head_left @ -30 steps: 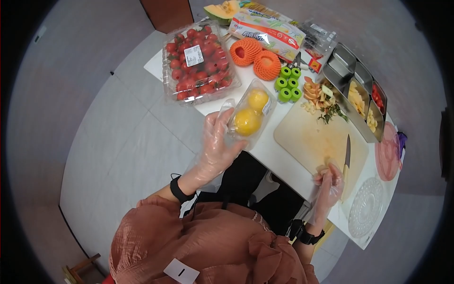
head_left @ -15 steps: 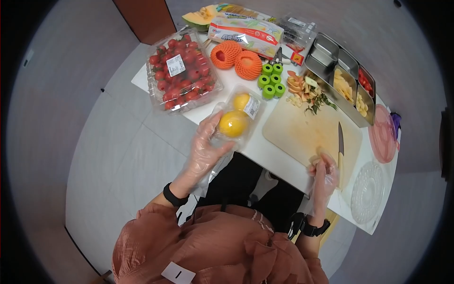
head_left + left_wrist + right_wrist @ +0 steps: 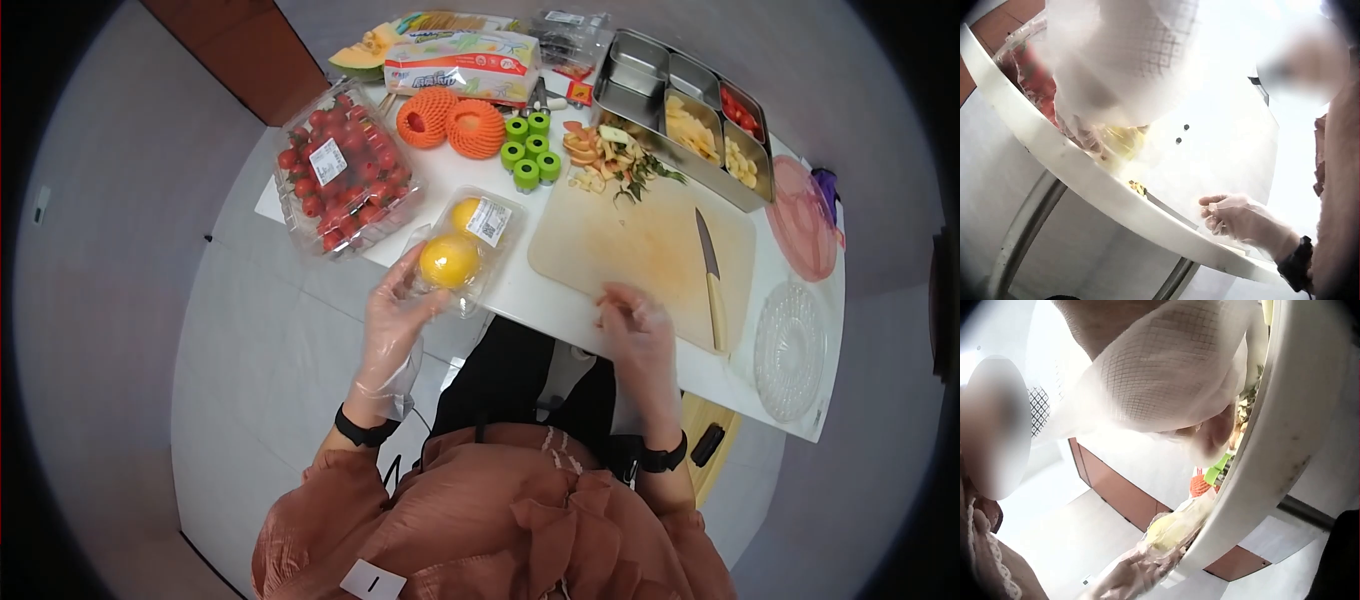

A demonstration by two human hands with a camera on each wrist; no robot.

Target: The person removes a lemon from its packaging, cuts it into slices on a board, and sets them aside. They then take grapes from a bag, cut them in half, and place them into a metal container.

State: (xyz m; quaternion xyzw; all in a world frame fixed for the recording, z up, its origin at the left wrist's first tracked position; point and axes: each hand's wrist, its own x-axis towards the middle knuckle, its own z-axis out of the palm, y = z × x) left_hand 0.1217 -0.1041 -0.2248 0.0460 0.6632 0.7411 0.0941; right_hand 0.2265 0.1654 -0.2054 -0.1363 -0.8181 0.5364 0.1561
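A clear plastic pack (image 3: pixel 487 222) with two yellow round fruits (image 3: pixel 450 262) lies at the table's front edge. My gloved left hand (image 3: pixel 392 312) grips its near left corner, thumb on the near side and fingers on the left. My gloved right hand (image 3: pixel 640 340) is over the front edge of the cutting board (image 3: pixel 575 245), its fingers bent and blurred; whether it holds anything is unclear. A knife (image 3: pixel 710 262) lies on the board to its right. In the right wrist view the left hand (image 3: pixel 1132 572) is at the pack (image 3: pixel 1169 531).
A box of red tomatoes (image 3: pixel 375 190) stands left. Behind are orange foam nets (image 3: pixel 474 128), green rolls (image 3: pixel 526 172), a tissue pack (image 3: pixel 470 75) and melon (image 3: pixel 365 50). Peelings (image 3: pixel 610 150) lie near a steel container (image 3: pixel 700 165). Pink (image 3: pixel 800 225) and clear (image 3: pixel 790 350) lids lie right.
The head view has shifted, so the table's things appear further left and higher. My left hand still grips the pack. My right hand has moved left, away from the knife, and is blurred.
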